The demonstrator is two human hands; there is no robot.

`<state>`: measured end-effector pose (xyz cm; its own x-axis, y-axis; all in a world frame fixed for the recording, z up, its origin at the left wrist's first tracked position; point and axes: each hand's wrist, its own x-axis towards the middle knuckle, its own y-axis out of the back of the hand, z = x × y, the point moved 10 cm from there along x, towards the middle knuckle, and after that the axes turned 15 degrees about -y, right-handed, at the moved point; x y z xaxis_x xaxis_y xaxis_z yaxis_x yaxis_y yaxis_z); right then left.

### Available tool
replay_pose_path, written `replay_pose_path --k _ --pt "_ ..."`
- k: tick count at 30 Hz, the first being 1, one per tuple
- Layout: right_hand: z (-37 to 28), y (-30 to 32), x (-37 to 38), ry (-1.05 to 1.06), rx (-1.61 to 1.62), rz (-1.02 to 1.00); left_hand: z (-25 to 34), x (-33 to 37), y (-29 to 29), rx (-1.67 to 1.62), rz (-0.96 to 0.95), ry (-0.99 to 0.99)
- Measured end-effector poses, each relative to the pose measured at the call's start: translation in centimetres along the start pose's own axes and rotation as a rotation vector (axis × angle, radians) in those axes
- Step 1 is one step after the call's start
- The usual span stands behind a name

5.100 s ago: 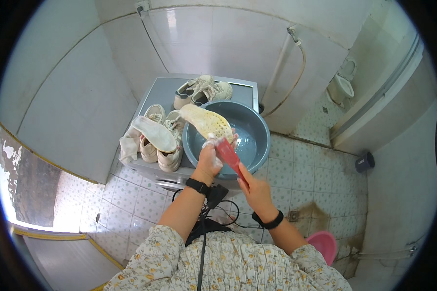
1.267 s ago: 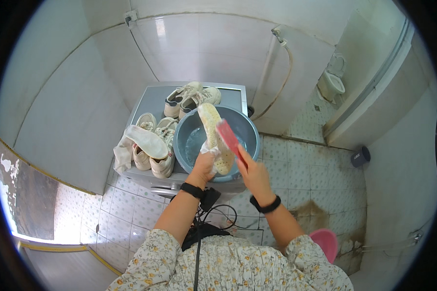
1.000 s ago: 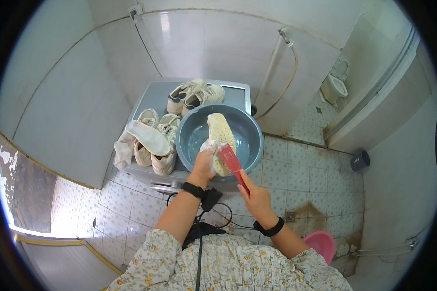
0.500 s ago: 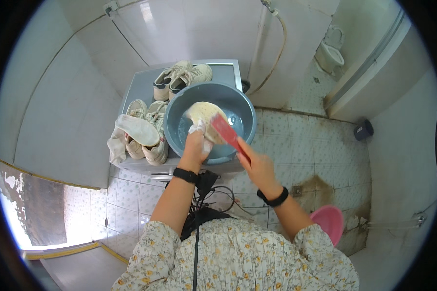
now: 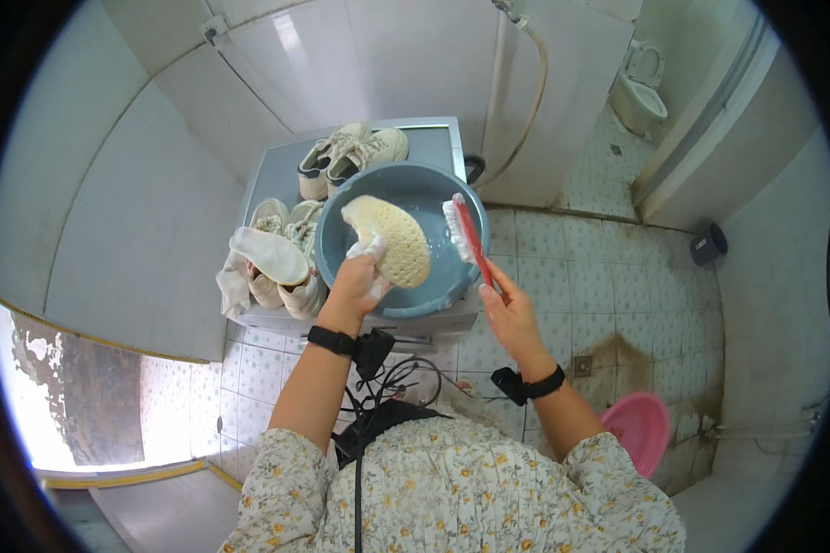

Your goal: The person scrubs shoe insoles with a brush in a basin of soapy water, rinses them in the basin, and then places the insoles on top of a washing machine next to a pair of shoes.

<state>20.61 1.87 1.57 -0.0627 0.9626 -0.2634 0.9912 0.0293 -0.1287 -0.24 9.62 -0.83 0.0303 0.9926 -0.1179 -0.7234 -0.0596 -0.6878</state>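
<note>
My left hand, with white suds on its fingers, is closed on a pale yellow insole dotted with small holes. It holds the insole tilted above a blue-grey basin with some water in it. In my right hand is a red-handled scrub brush, its white bristles facing left over the basin's right side, apart from the insole. Left of the basin, a white insole lies across a pair of cream shoes. A second pair of shoes stands behind.
The basin and shoes stand on a grey appliance top. A white cloth hangs at its left edge. Black cables dangle before my waist. A pink basin is at lower right; a dark bucket stands by the right wall.
The brush has come off the insole and moved right, its bristles turned into sight. My left hand has turned the insole more upright, so its dotted face shows.
</note>
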Motion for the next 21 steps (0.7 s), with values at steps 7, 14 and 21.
replay_pose_path --k 7,14,21 --pt "1.5 -2.3 -0.8 -0.318 0.251 -0.242 1.4 -0.5 2.2 0.09 0.026 -0.086" --pt "-7.6 -0.8 2.9 0.265 -0.983 0.002 5.2 -0.2 2.7 0.65 -0.012 -0.304" --pt "-8.5 -6.0 9.0 0.257 -1.596 -0.215 7.4 -1.9 1.4 1.177 0.078 -0.776"
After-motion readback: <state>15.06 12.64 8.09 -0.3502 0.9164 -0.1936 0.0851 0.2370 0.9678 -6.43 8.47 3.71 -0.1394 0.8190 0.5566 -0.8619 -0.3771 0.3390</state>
